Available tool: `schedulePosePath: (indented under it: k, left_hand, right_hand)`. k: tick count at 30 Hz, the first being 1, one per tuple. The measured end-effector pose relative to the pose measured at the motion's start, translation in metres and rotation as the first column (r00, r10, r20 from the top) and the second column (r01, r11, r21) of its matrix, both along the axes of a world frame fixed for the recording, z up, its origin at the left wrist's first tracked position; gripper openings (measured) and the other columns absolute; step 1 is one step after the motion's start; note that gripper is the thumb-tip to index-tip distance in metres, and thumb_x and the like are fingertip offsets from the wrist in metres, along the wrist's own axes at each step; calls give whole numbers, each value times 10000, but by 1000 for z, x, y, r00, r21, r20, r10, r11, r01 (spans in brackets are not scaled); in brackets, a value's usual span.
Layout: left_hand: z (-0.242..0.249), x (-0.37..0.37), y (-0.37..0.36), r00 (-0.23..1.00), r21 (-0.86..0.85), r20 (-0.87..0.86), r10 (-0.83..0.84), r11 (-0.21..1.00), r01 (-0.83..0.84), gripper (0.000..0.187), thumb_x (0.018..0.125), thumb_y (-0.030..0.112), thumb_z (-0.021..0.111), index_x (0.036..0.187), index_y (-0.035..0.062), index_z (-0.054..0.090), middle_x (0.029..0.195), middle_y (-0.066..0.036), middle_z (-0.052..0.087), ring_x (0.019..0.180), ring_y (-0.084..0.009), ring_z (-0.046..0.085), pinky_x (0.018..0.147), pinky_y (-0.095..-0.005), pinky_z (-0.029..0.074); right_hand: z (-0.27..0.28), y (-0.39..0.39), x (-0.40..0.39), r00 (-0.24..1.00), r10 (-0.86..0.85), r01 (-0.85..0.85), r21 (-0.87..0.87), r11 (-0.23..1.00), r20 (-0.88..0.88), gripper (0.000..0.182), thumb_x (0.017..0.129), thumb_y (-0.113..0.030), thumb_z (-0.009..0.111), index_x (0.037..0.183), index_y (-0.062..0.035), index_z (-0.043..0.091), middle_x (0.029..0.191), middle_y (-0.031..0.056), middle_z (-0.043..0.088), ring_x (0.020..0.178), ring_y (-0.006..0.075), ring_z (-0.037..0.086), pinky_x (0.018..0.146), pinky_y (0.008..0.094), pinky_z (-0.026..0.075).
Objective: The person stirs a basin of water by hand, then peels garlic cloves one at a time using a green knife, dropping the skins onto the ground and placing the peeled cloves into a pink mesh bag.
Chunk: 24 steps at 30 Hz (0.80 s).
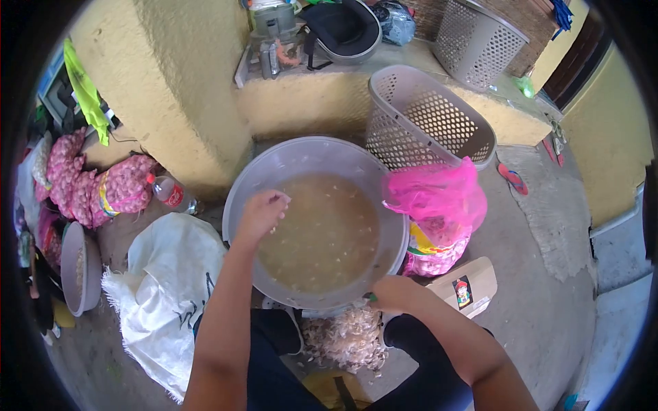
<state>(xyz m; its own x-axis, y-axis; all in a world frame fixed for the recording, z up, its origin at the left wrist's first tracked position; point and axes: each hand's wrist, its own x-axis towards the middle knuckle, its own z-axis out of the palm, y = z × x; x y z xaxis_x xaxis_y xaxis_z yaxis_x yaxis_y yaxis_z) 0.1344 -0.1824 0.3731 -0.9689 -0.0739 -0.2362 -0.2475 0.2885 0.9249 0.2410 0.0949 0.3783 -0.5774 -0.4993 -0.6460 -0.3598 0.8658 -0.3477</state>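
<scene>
The person's left hand (262,214) hung above the left part of a wide basin (308,156), its fingers curled inward with pale bits at their tips; whether it gripped anything firmly could not be told. The right hand (397,294) was bent low just beyond the basin's near right rim, beside something small and green (371,297); its fingers were too blurred to tell whether they were open or closed. The cloudy water (329,226) in the basin carried scattered pale pieces. A heap of papery peelings (346,337) lay between the feet, probably there because it was straight below the hands. The basin seemed drawn in close to the knees so that both arms reached it without stretching, its high wall holding the water in.

Around it, space was tight: a white sack (168,264) lay against the left side, while a pink net bag (442,205) crowded the right, with a cardboard box (466,284) just below that. An upright holed basket (394,140) stood by the far right rim, and the yellow ledge (301,99) closed off the far side. Above the water the hands had free room, and the widest open stretch of floor (524,301) lay to the right, past the box
</scene>
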Motion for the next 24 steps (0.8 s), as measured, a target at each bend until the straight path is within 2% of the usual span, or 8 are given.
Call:
schedulePosePath:
  k: [2, 5, 8, 11, 14, 16, 19, 24]
  left_hand:
    - [-33, -4, -3, 983, 121, 177, 53, 990, -75, 175, 771, 210, 526, 823, 62, 605, 661, -18, 567, 581, -124, 539, 529, -255, 449]
    - [-122, -15, -26, 929, 81, 359, 88, 989, -125, 132, 763, 207, 529, 822, 100, 581, 636, 2, 540, 564, -121, 529, 485, -262, 448]
    - [-208, -15, -44, 826, 253, 472, 308, 850, -462, 97, 755, 198, 538, 789, 111, 566, 631, -9, 537, 562, -134, 534, 459, -282, 443]
    - [-289, -9, -63, 884, 323, 393, 252, 863, -389, 111, 747, 189, 558, 773, 90, 603, 635, -37, 559, 563, -151, 549, 466, -304, 446]
    - [-363, -12, -53, 866, -101, 362, 345, 938, -331, 152, 747, 189, 572, 778, 54, 633, 656, -80, 592, 591, -175, 569, 510, -332, 460]
    - [-346, -13, -17, 944, -201, 256, 208, 967, -159, 166, 753, 178, 566, 807, 37, 636, 678, -104, 607, 624, -179, 584, 565, -328, 467]
    - [-305, -26, 41, 991, -230, 135, -15, 972, 46, 176, 766, 158, 552, 863, 35, 631, 765, -138, 618, 732, -224, 603, 683, -333, 468]
    - [-367, -58, 80, 947, -343, 48, -317, 885, 313, 186, 747, 140, 559, 905, 63, 618, 903, -139, 597, 868, -296, 568, 770, -385, 453]
  right_hand:
    - [7, 2, -9, 997, -70, 70, -6, 998, -21, 356, 741, -323, 567, 905, -9, 604, 829, 182, 612, 801, 331, 593, 681, 411, 471]
    - [41, 0, -10, 996, -73, 75, 38, 996, -44, 368, 758, -329, 549, 913, 3, 579, 820, 181, 611, 790, 326, 598, 675, 412, 473]
    - [53, 15, -4, 998, 4, -1, 53, 999, -62, 325, 757, -275, 525, 897, 19, 537, 781, 187, 601, 760, 318, 602, 650, 412, 478]
    - [71, 36, 15, 990, 17, -9, 60, 998, -142, 198, 755, -163, 488, 862, 3, 505, 749, 173, 581, 708, 290, 605, 600, 389, 487]
    - [80, 44, 35, 980, -122, 124, -1, 992, -159, 366, 756, -251, 572, 1005, 7, 500, 761, 163, 568, 709, 306, 582, 626, 393, 463]
    - [92, 32, 41, 953, -198, 183, -86, 979, -229, 343, 768, -205, 557, 1048, -19, 488, 772, 116, 529, 690, 285, 557, 617, 376, 452]
    - [94, 30, 26, 980, -195, 197, -90, 976, 35, 328, 766, -179, 554, 1060, -43, 502, 759, 100, 517, 704, 265, 553, 609, 367, 444]
    - [81, 31, 7, 977, -194, 203, -112, 973, 86, 345, 753, -181, 564, 1073, -65, 509, 774, 92, 521, 727, 251, 551, 628, 343, 445]
